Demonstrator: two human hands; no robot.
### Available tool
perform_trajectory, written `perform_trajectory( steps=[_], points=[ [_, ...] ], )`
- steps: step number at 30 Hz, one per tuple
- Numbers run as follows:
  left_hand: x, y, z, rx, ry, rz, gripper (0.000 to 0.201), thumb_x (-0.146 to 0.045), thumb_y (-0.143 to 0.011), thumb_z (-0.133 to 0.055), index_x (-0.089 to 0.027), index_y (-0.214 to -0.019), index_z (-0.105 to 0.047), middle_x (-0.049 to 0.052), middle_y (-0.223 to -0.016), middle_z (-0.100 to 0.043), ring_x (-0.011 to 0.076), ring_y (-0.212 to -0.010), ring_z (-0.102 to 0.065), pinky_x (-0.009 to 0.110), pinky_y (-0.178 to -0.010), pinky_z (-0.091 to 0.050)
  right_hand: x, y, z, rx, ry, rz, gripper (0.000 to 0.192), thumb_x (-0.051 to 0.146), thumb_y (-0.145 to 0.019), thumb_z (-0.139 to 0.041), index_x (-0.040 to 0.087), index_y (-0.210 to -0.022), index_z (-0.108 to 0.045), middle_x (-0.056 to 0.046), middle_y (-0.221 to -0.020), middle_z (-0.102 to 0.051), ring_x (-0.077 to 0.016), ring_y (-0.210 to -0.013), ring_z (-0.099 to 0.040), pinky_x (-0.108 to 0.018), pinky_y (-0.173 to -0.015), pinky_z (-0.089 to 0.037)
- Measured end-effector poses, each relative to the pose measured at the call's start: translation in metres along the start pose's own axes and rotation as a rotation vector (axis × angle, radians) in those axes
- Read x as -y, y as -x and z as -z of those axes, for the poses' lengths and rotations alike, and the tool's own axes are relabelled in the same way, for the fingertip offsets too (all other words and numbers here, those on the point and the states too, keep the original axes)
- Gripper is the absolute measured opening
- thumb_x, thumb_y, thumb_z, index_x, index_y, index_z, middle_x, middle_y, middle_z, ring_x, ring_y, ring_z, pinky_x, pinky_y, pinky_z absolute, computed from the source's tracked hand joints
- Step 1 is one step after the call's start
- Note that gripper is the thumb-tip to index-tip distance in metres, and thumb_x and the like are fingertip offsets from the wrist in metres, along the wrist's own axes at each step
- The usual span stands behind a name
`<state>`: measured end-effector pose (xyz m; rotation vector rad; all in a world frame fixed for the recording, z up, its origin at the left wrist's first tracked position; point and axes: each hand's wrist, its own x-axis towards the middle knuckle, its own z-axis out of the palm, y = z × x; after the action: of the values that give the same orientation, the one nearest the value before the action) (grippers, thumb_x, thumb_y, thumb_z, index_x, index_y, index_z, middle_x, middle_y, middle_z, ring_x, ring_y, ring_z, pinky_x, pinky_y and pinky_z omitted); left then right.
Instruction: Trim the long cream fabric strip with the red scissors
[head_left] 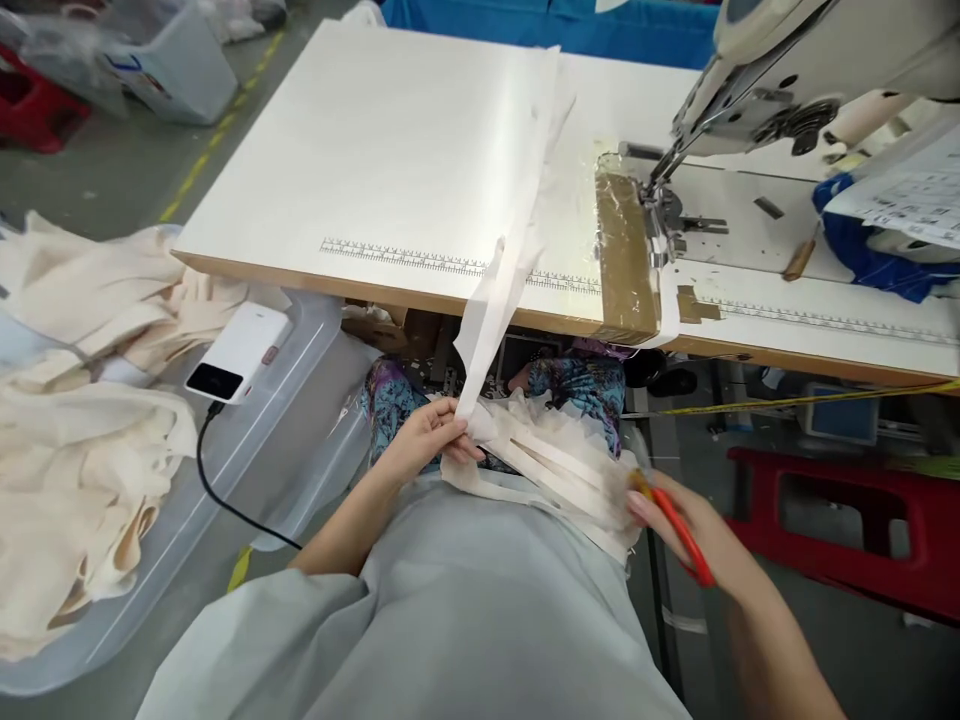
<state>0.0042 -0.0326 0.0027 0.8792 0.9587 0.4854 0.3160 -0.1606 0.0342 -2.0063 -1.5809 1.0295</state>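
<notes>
My left hand [442,432] is closed on a long cream fabric strip [499,290], pinching it just above my lap. From there the strip runs up over the table edge and lies across the white tabletop. A bunch of cream strips and thin ruffled fabric [562,455] rests across my lap, between my hands. My right hand [686,525], at the right end of this bunch, grips red-handled scissors [682,535]. Motion blurs their blades, and whether these touch the fabric I cannot tell.
A sewing machine [795,90] stands on the white table [375,150], right side. At left, a clear plastic bin [300,360] holds cream fabric pieces [82,480]; a white power bank [240,350] with a black cable sits on its edge. A red stool [840,480] is at right.
</notes>
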Motion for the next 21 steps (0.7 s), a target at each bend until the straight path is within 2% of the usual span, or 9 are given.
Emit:
perform_trajectory(
  steps=[2,4,7,12,21],
  points=[
    [-0.001,0.005,-0.004,-0.03,0.002,-0.011,0.047,-0.058,-0.075,-0.07,-0.018,-0.094,-0.054,0.004,-0.067,-0.071,0.0207,-0.065,-0.072,0.024,-0.056,-0.054,0.026,-0.031,-0.014,0.32,-0.108,0.106,0.047,0.066,-0.085,-0.051,0.023,-0.066,-0.046,0.0,-0.062,-0.05,-0.0154,-0.055,-0.05,-0.028,-0.051,-0.045],
    [-0.003,0.008,-0.004,-0.054,-0.01,-0.017,0.045,-0.059,-0.077,-0.068,-0.018,-0.091,-0.053,0.002,-0.061,-0.069,0.02,-0.06,-0.072,0.023,-0.052,-0.053,0.045,-0.059,-0.025,0.472,-0.104,0.194,0.046,0.062,-0.085,-0.054,0.022,-0.066,-0.042,0.003,-0.062,-0.044,-0.013,-0.055,-0.044,-0.026,-0.05,-0.04],
    [-0.003,0.01,0.0,-0.059,-0.012,-0.018,0.042,-0.056,-0.077,-0.069,-0.017,-0.087,-0.056,0.001,-0.059,-0.068,0.0184,-0.057,-0.07,0.021,-0.05,-0.051,0.06,-0.091,-0.036,0.615,-0.022,0.294,0.047,0.06,-0.085,-0.056,0.022,-0.063,-0.039,0.005,-0.059,-0.039,-0.0108,-0.052,-0.036,-0.024,-0.046,-0.031],
    [-0.007,0.008,0.006,-0.008,0.028,0.021,0.038,-0.051,-0.078,-0.072,-0.015,-0.086,-0.06,0.006,-0.065,-0.072,0.0191,-0.063,-0.072,0.021,-0.055,-0.053,0.068,-0.112,-0.046,0.707,0.06,0.372,0.049,0.061,-0.086,-0.053,0.022,-0.062,-0.034,0.006,-0.057,-0.032,-0.01,-0.051,-0.03,-0.024,-0.046,-0.024],
    [-0.011,0.006,0.007,-0.017,0.063,0.057,0.041,-0.053,-0.075,-0.073,-0.015,-0.079,-0.061,0.004,-0.062,-0.07,0.0185,-0.059,-0.071,0.02,-0.052,-0.052,0.075,-0.118,-0.05,0.735,0.092,0.36,0.054,0.066,-0.085,-0.05,0.022,-0.061,-0.032,0.006,-0.056,-0.028,-0.0098,-0.051,-0.028,-0.024,-0.047,-0.022]
  ],
)
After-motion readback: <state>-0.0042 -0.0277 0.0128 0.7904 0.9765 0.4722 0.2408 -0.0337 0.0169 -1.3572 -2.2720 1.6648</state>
